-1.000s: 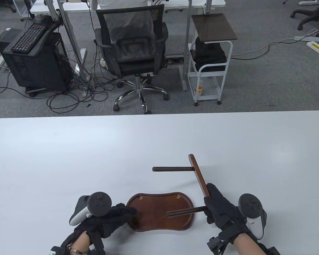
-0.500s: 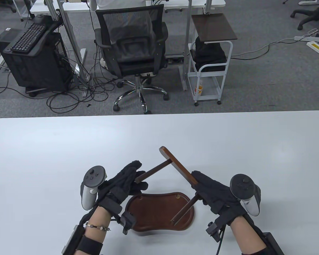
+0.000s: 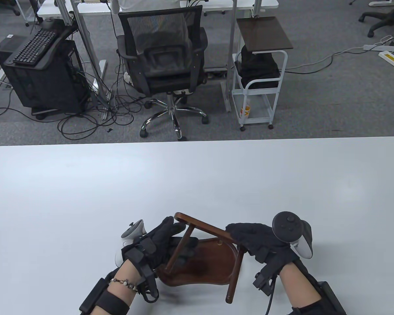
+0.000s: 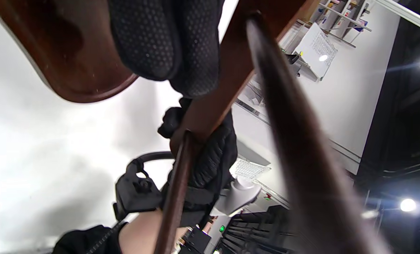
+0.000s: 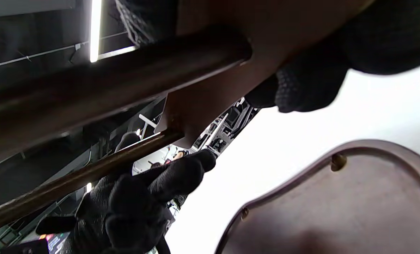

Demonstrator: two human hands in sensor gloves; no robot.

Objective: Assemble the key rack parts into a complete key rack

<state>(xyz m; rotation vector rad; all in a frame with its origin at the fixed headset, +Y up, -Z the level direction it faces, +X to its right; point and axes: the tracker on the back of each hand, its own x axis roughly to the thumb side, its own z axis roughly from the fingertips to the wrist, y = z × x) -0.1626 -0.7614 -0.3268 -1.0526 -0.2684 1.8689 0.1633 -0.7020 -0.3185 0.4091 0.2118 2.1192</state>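
Presently the rack is partly built. The two posts [image 3: 179, 247] are already seated in the bar [image 3: 205, 228], forming one frame held in the air over the base [image 3: 213, 267], which lies flat on the desk [image 3: 197, 177] close to its near edge, about midway along it. The left hand [image 3: 161, 244] has its fingers wrapped round the left post near the bar; the right hand [image 3: 257, 241] grips the bar's right end, its fingers clenched over the wood where the second post [image 3: 236, 272] joins. The frame is tilted, with the free post ends pointing toward the near edge rather than down at the base. The right wrist view shows two small sockets along the base's far rim [image 5: 338, 161], both unfilled. Judged outstanding: turn the frame upright, line both post ends up with the sockets, and press them home. No hooks or other loose parts are visible.
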